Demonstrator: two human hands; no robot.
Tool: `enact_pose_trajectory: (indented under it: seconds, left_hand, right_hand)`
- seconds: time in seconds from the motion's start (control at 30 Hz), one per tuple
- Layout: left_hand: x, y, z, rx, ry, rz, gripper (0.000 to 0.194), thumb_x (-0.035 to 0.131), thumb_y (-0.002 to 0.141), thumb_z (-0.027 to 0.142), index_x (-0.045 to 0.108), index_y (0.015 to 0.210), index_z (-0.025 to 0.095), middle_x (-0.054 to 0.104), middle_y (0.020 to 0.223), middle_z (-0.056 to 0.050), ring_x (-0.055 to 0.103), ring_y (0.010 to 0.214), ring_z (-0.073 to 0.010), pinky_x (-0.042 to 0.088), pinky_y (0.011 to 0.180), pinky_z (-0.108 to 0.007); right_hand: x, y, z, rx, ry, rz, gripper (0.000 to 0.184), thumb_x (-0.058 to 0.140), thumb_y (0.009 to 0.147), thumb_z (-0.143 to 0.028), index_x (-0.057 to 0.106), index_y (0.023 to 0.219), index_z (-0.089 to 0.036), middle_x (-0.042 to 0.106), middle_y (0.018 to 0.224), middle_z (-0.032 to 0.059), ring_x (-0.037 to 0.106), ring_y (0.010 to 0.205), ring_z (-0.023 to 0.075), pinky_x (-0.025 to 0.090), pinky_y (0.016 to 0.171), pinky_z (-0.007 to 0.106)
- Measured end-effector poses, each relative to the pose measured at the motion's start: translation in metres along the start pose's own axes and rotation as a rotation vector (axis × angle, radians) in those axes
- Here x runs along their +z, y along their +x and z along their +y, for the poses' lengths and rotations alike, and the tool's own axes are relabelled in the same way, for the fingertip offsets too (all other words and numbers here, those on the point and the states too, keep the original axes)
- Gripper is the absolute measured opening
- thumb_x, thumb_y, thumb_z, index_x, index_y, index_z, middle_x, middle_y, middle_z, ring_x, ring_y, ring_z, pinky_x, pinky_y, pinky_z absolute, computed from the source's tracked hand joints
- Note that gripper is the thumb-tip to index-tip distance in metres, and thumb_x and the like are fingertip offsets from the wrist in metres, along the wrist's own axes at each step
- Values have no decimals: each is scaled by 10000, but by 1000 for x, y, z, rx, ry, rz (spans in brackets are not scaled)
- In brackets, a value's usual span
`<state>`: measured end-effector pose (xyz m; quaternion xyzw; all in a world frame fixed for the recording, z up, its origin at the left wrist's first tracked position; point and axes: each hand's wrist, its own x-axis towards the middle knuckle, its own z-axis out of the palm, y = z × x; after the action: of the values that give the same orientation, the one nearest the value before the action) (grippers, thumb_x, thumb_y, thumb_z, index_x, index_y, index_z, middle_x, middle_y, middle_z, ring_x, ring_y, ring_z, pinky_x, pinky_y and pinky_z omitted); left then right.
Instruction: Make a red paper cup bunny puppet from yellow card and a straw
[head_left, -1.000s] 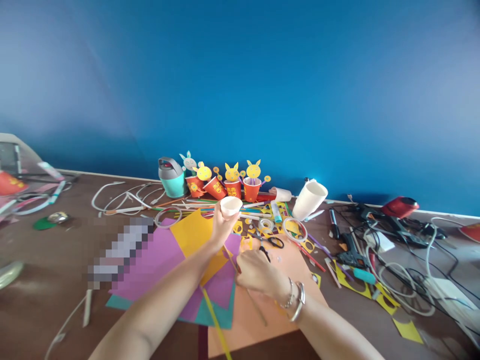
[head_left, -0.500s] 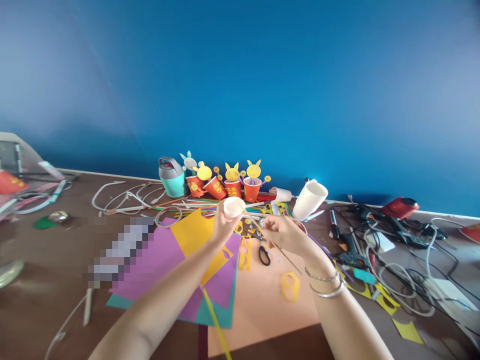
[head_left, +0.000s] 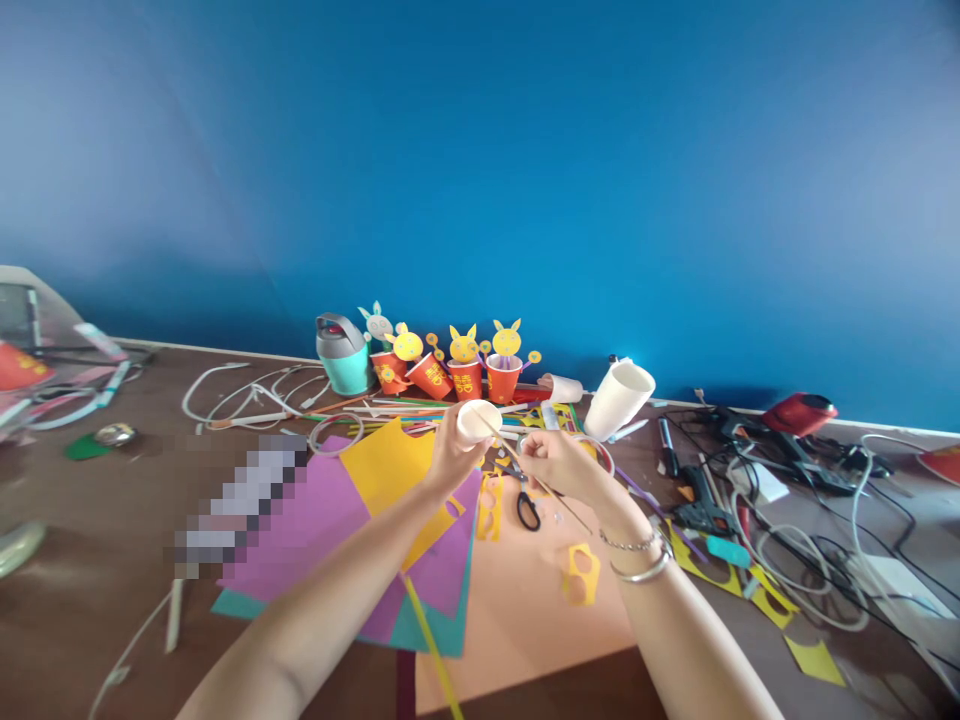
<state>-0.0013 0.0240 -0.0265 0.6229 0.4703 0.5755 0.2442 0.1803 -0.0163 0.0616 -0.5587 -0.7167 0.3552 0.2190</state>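
My left hand (head_left: pixel 451 455) is closed around a white paper cup (head_left: pixel 478 422), its mouth turned toward me. In my right hand (head_left: pixel 559 462) a thin brown stick (head_left: pixel 564 504) is pinched, and its far end reaches into the mouth of the cup. Whether the tip touches the cup wall I cannot tell. Below the hands lie black-handled scissors (head_left: pixel 528 510) and a yellow paper offcut with round holes (head_left: pixel 490 507), on a peach sheet (head_left: pixel 517 630). Purple sheets (head_left: pixel 300 540) and an orange-yellow sheet (head_left: pixel 382 465) spread under my left forearm.
Red cups with yellow animal faces (head_left: pixel 505 380) stand along the blue wall beside a teal container (head_left: pixel 347 358). A tall white cylinder (head_left: pixel 619 400) leans behind my right hand. Glue guns (head_left: pixel 705 505), a red tool (head_left: pixel 799 413) and tangled cables lie at right.
The cup in my left hand has shifted slightly right, toward my right hand. The stick now reaches further into the cup's mouth, and my right wrist has moved a little left.
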Motion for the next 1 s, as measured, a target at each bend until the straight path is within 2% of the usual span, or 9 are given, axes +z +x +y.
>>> enact_pose_trajectory:
  seconds: [0.3,0.47,0.7,1.0]
  left_hand:
    - [1,-1,-5,18,-31,-45,508,695,698,259,469,1151,226,565,1103,-63,577,1013,-207,463,893,-378]
    - [1,-1,-5,24,-20,-58,509,698,701,281,469,1152,229,569,1118,-66,570,1026,-211,456,906,-389]
    - [1,-1,-3,10,-41,-44,515,695,697,275,463,1154,222,570,1114,-70,579,1012,-208,471,889,-378]
    - [1,0,-7,79,33,-20,529,676,694,228,457,1176,231,571,1121,-69,572,1039,-214,479,893,-377]
  right_hand:
    - [2,3,6,15,33,-12,79,505,682,-197,505,604,-187,590,488,-26,493,450,94,311,444,198]
    - [2,3,7,49,30,-6,73,506,684,-204,506,613,-186,584,483,-26,441,413,84,289,419,203]
    - [1,3,5,4,17,-6,74,513,688,-189,510,614,-186,602,499,-22,490,452,92,315,456,201]
    - [5,3,1,-24,-3,9,130,479,701,-189,485,572,-183,559,484,-26,446,444,85,305,432,196]
